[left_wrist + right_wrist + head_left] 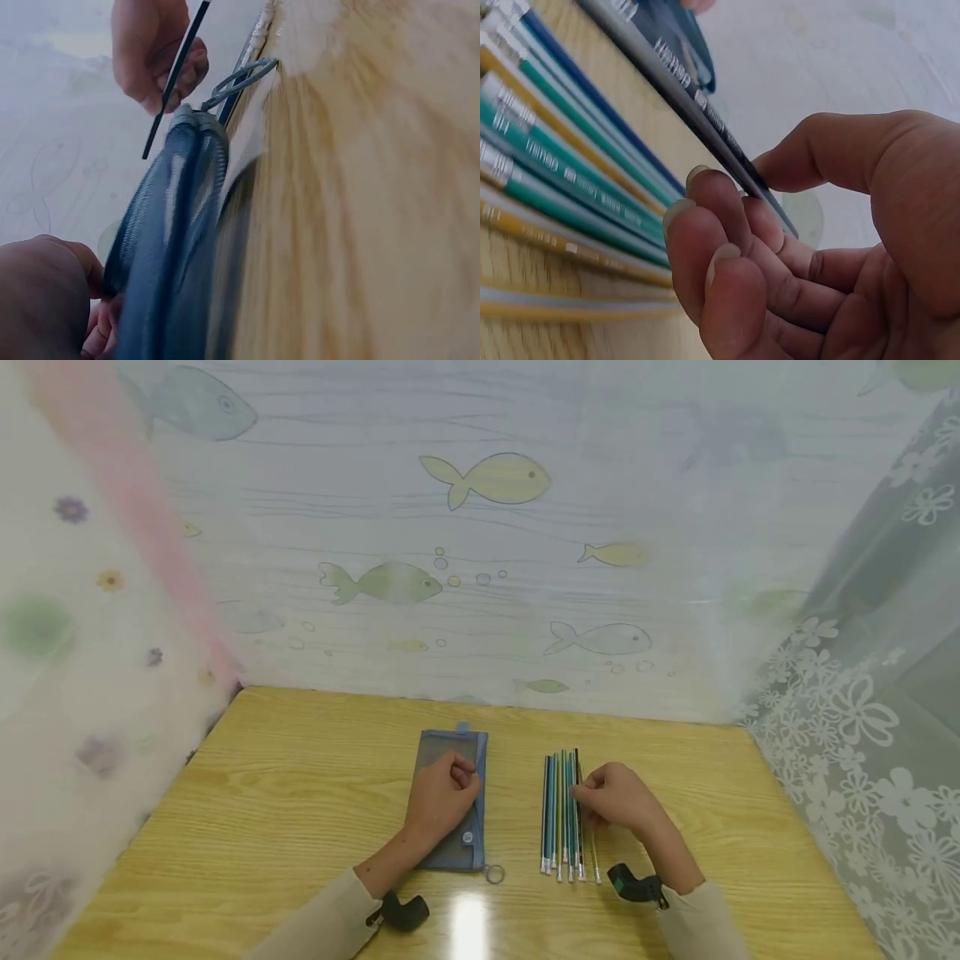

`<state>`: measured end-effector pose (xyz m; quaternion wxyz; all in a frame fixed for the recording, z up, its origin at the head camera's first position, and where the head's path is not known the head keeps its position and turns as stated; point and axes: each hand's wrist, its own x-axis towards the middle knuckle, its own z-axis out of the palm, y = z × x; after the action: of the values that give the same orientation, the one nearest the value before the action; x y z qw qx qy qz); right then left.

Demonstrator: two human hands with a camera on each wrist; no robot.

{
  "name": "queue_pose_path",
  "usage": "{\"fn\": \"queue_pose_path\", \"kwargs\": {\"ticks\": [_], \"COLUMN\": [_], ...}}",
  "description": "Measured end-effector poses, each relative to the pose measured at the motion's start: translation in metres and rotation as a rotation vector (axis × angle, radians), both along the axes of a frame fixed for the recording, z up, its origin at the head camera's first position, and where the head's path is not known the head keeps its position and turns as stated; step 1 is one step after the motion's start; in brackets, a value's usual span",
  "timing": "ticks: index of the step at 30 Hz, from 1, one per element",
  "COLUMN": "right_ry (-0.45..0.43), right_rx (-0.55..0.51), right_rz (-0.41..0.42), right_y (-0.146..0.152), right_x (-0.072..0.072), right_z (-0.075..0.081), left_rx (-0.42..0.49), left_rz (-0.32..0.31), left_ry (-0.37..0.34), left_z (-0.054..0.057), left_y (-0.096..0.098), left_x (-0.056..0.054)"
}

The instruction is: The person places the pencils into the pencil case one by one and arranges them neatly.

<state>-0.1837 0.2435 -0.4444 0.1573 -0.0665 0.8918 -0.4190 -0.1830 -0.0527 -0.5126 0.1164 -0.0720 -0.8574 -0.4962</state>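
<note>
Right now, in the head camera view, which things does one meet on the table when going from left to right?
Blue mesh pouch with the left hand on it → small metal ring → row of pencils → right hand, pinching one dark pencil.

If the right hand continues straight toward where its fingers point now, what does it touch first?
The right hand points left, pinching a dark slim pencil lifted from the row of coloured pencils. Going on, it would probably meet that row first, then the blue mesh pencil pouch; height is unclear.

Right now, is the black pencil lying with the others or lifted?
Lifted: the right hand pinches the black pencil above the row.
</note>
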Motion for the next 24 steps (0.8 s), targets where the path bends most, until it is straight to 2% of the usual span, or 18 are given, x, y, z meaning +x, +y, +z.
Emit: {"fn": "queue_pose_path", "kwargs": {"ticks": [6, 13, 24], "right_ry": [-0.015, -0.031, -0.040], "right_rx": [-0.034, -0.044, -0.074], "right_rz": [0.014, 0.014, 0.052], "right_y": [-0.008, -0.010, -0.020], "right_x": [-0.002, -0.003, -0.012], "right_z": [0.002, 0.001, -0.006], "left_rx": [0.048, 0.110, 0.196], "left_rz": [0.007, -0.022, -0.041], "left_ry": [0.007, 0.042, 0.091], "left_z": [0.000, -0.001, -0.005], "left_y": [0.001, 0.006, 0.009], "left_x": [0.000, 0.001, 0.004]}}
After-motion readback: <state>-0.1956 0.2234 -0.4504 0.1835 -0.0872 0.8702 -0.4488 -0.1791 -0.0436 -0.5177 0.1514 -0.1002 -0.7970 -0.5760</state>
